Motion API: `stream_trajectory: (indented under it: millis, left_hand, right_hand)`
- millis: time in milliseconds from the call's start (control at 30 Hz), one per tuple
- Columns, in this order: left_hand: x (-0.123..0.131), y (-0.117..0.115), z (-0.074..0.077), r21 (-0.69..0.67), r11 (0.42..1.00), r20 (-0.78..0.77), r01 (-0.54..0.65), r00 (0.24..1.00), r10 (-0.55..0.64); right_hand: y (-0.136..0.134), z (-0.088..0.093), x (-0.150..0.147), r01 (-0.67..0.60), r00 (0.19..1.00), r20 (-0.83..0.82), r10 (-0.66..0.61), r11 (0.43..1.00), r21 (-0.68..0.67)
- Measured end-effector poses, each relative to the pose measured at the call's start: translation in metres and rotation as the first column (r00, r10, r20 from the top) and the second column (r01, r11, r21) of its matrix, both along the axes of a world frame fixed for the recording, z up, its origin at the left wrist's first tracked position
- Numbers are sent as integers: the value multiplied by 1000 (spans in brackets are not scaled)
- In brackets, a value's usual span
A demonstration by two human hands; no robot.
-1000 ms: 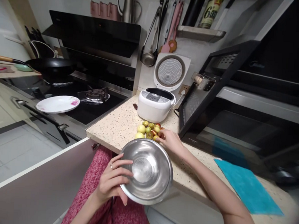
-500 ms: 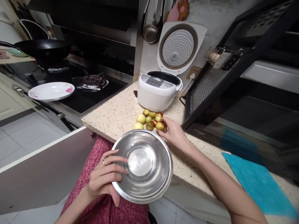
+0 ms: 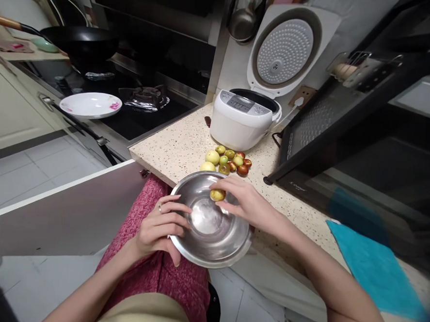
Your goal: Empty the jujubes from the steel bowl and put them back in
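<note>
My left hand (image 3: 165, 224) grips the left rim of a steel bowl (image 3: 209, 248), thumb outside and fingers inside, holding it in front of the counter edge. Between the fingertips of my right hand (image 3: 240, 199) is a yellow-brown jujube (image 3: 218, 194), held over the bowl's inside. No other fruit shows in the bowl. Just beyond the rim, several green, yellow and red-brown jujubes (image 3: 232, 166) lie grouped on the speckled counter (image 3: 172, 148).
A white rice cooker (image 3: 239, 123) stands with its lid up behind the fruit. To the right are a black oven (image 3: 345, 178) and a blue cloth (image 3: 376, 268). On the left, a plate (image 3: 90, 106) and a wok (image 3: 80, 41) sit on the stove; an open cabinet door (image 3: 62, 219) juts out below.
My right hand has picked a jujube from the group on the counter and brought it left over the bowl. My left hand still holds the bowl. The camera view has shifted.
</note>
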State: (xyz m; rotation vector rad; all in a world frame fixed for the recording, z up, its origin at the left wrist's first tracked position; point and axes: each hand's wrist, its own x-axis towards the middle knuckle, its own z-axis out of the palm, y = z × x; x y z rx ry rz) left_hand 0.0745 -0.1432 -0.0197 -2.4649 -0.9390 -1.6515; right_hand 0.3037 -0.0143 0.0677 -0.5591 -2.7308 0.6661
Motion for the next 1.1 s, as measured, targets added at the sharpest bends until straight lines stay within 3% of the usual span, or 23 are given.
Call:
stream_trajectory:
  millis: [233,400,533,600,700,833,967,1100]
  left_hand:
    - [3,1,-3,11,1000,-17,1,1000,0]
    - [3,1,-6,41,999,-37,-8,999,9]
    - [1,2,-10,67,997,-43,-42,998,45]
    - [-1,3,-12,56,996,-47,-67,996,69]
    - [-3,4,-13,45,997,-51,-70,996,72]
    - [-4,6,-11,57,997,-68,-57,996,61]
    - [-5,8,-9,71,995,-84,-75,993,81]
    - [-8,7,-10,69,993,-116,-94,988,101]
  right_hand:
    - [-7,-9,-5,4,977,211,-4,1000,4]
    - [-5,-9,-5,4,980,199,-7,1000,18]
    - [1,1,-1,8,995,101,-1,998,-65]
    - [12,9,5,59,998,-7,-60,994,-93]
    - [40,14,18,247,957,-150,-246,969,-16]
    - [78,1,35,451,892,-108,-438,879,158]
    - [89,-13,38,454,884,10,-467,865,214]
    - [85,-14,35,419,890,84,-448,878,233]
